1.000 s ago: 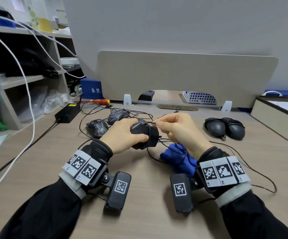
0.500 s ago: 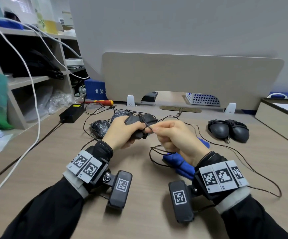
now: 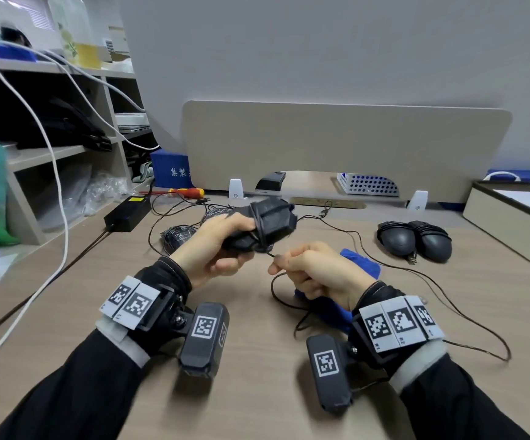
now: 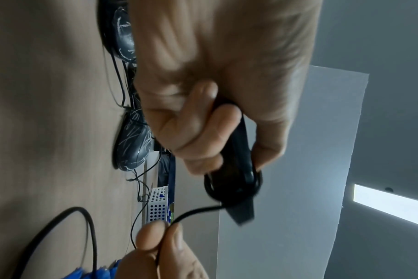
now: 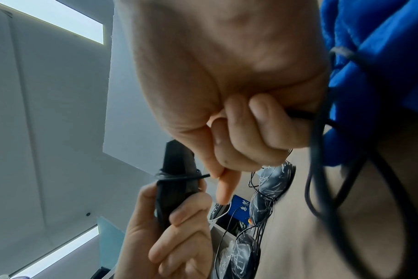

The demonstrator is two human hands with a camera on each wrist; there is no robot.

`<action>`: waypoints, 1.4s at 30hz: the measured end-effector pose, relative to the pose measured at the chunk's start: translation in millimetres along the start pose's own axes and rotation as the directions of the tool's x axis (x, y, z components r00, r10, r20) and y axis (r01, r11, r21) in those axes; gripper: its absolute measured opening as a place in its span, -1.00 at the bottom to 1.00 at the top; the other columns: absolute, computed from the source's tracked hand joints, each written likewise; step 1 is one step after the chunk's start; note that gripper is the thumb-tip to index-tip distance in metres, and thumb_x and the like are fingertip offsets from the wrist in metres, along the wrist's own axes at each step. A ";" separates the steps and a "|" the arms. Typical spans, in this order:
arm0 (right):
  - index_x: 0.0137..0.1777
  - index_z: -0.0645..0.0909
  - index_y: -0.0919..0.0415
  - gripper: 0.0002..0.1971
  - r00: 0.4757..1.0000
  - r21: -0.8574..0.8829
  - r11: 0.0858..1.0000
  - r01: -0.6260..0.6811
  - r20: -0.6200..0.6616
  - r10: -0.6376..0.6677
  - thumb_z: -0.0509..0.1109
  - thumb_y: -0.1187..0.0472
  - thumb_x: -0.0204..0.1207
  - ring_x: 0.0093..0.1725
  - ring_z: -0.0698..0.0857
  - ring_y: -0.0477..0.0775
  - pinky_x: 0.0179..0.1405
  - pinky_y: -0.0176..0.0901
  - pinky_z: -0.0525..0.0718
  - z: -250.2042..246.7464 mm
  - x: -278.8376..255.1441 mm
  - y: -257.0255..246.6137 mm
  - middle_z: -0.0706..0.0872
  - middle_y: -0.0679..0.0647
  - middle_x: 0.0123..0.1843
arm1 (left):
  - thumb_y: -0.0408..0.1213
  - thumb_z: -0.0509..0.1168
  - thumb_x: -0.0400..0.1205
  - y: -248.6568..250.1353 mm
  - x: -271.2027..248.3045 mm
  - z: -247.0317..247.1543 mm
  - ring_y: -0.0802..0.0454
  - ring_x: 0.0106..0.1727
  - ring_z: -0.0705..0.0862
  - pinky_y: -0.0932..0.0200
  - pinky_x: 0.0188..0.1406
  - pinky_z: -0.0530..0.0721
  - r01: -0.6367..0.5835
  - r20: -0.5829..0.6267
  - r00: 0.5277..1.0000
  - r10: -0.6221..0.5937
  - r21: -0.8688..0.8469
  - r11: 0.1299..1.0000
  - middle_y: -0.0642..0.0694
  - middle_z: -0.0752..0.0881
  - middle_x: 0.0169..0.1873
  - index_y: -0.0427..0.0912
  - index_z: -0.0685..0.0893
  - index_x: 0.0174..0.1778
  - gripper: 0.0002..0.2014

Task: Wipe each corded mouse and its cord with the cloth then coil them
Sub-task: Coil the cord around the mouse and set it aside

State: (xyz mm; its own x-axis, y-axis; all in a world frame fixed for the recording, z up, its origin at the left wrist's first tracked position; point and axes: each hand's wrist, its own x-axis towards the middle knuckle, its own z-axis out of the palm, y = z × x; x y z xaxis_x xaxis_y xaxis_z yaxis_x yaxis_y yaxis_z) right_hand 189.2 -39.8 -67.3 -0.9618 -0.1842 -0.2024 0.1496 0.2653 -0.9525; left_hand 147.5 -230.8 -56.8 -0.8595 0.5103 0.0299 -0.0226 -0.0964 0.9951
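Step in hand: the person is coiling; the left hand [image 3: 216, 246] is gripping a black mouse [image 3: 270, 225] held up above the desk [image 3: 257, 392], with a few turns of cord [image 3: 384, 265] already lying round its body.
Right hand: the right hand [image 3: 314, 271] is pinching that cord just beside the mouse, its other fingers curled in.
Next move: I judge it is calling for another loop over the mouse, feeding slack evenly so the turns are lying snug.
Left to go: much cord is trailing loose across the desk to the right.
Cloth: the blue cloth [image 3: 362, 265] is lying on the desk under the right hand.
In the way: the slack is running over the cloth and may drag it.
Nearby: two wrapped mice [image 3: 414, 239] are sitting to the right; two scribbled mice [image 3: 178, 238] are waiting behind the left hand amid tangled cords.
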 end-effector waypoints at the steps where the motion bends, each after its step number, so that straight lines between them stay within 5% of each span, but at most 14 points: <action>1: -0.09 0.71 0.29 -0.78 0.999 0.004 1.000 0.004 -0.036 -0.004 0.33 0.19 0.71 -0.59 0.14 -0.10 -0.65 -0.31 0.09 -1.0 -0.4 -0.3 0.23 -0.10 -0.56 | -0.11 0.25 0.54 -0.3 -0.8 3.2 0.16 -0.75 0.21 0.44 -0.79 0.12 -0.011 0.024 1.000 0.011 0.033 0.999 -0.11 0.44 -0.59 -0.31 0.51 -0.04 -0.71; 4: -0.19 0.68 0.30 -0.86 0.994 -0.003 1.000 0.014 -0.106 -0.014 0.41 0.28 0.59 -0.55 0.14 -0.06 -0.62 -0.28 0.11 -3.3 -1.0 -0.6 0.26 -0.08 -0.57 | -0.19 0.35 0.41 -1.2 -3.2 9.4 0.13 -0.75 0.27 0.50 -0.75 0.13 -0.054 0.035 0.998 0.052 0.077 0.996 -0.24 0.44 -0.50 -0.33 0.50 -0.19 -0.73; 7: -0.40 0.44 0.16 -0.68 0.978 0.019 0.999 0.036 -0.206 -0.031 0.25 0.41 0.59 -0.60 0.15 -0.08 -0.62 -0.31 0.11 -8.3 -0.3 -0.8 0.28 -0.09 -0.62 | -0.13 0.43 0.25 -4.4 -2.5 11.7 0.11 -0.62 0.30 0.49 -0.70 0.24 -0.077 0.053 0.996 0.070 0.129 0.989 -0.33 0.45 -0.33 -0.28 0.54 -0.16 -0.63; 10: -0.48 0.29 0.07 -0.60 0.957 0.021 0.998 0.064 -0.285 -0.055 0.17 0.45 0.55 -0.55 0.15 -0.03 -0.51 -0.25 0.08 -14.8 2.0 -0.5 0.26 -0.04 -0.61 | -0.07 0.46 0.20 -6.1 -2.1 16.0 0.00 -0.50 0.38 0.33 -0.49 0.36 -0.063 0.068 0.997 0.045 0.296 0.953 -0.26 0.49 -0.39 -0.19 0.61 -0.12 -0.59; 14: -0.36 0.54 0.15 -0.74 0.968 0.039 0.996 0.079 -0.243 -0.067 0.50 0.21 0.52 -0.51 0.23 -0.03 -0.47 -0.21 0.15 -19.6 -0.5 -1.4 0.33 0.04 -0.47 | -0.07 0.44 0.28 -3.0 -5.7 18.6 -0.03 -0.57 0.48 0.34 -0.64 0.39 -0.005 0.090 0.995 -0.053 0.550 0.835 -0.14 0.59 -0.46 -0.01 0.59 -0.28 -0.79; 18: -0.19 0.66 0.31 -0.79 0.968 0.060 0.986 0.153 -0.208 -0.137 0.43 0.21 0.64 -0.60 0.17 -0.13 -0.65 -0.36 0.11 -18.2 -4.3 -7.3 0.27 -0.04 -0.53 | -0.10 0.44 0.42 -5.4 -3.6 18.3 -0.06 -0.57 0.44 0.31 -0.62 0.34 0.085 0.013 0.993 -0.120 0.632 0.770 -0.15 0.62 -0.50 0.02 0.60 -0.33 -0.86; 22: -0.02 0.71 0.42 -0.79 0.954 0.119 0.962 0.247 -0.202 -0.220 0.31 0.28 0.71 -0.58 0.20 -0.12 -0.62 -0.35 0.16 -13.9 -2.2 -9.7 0.30 -0.04 -0.52 | -0.15 0.42 0.52 -7.7 2.4 14.2 -0.07 -0.53 0.40 0.32 -0.60 0.27 0.147 -0.160 0.985 -0.065 0.575 0.805 -0.18 0.59 -0.55 -0.05 0.57 -0.37 -0.80; 30: -0.13 0.53 0.30 -0.78 0.958 0.150 0.949 0.276 -0.119 -0.259 0.20 0.29 0.78 -0.63 0.24 -0.07 -0.64 -0.32 0.20 8.9 -1.6 -8.8 0.33 0.02 -0.55 | -0.13 0.36 0.58 -6.0 6.0 13.2 0.07 -0.73 0.24 0.44 -0.67 0.19 0.150 -0.397 0.917 -0.027 0.282 0.948 -0.18 0.48 -0.65 -0.13 0.53 -0.39 -0.73; 38: -0.16 0.49 0.17 -0.69 0.972 0.042 0.981 0.190 0.131 -0.194 0.09 0.16 0.82 -0.60 0.50 0.05 -0.60 -0.27 0.42 10.8 -3.2 -5.6 0.54 0.12 -0.49 | -0.08 0.33 0.59 0.3 1.4 7.8 0.10 -0.73 0.16 0.41 -0.68 0.02 0.038 -0.390 0.921 -0.018 0.043 0.998 -0.17 0.44 -0.58 -0.14 0.52 -0.32 -0.74; 42: -0.20 0.49 0.15 -0.69 0.990 -0.011 0.999 0.048 0.133 -0.046 0.12 0.17 0.81 -0.62 0.25 -0.07 -0.60 -0.28 0.11 5.9 -0.1 -0.5 0.36 0.00 -0.51 | -0.08 0.33 0.58 3.2 -0.6 3.6 0.12 -0.76 0.18 0.38 -0.66 -0.03 -0.057 -0.308 0.950 0.053 -0.007 0.998 -0.13 0.38 -0.60 -0.20 0.49 -0.22 -0.74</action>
State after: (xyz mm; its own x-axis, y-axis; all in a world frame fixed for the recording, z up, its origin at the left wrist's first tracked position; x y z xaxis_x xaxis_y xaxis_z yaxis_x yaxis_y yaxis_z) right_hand 190.5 -45.6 -68.1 -0.9288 -0.3201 -0.1868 0.1010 0.2663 -0.9586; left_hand 149.8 -228.3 -53.3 -0.9749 0.2166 0.0518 0.0234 -0.1313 0.9911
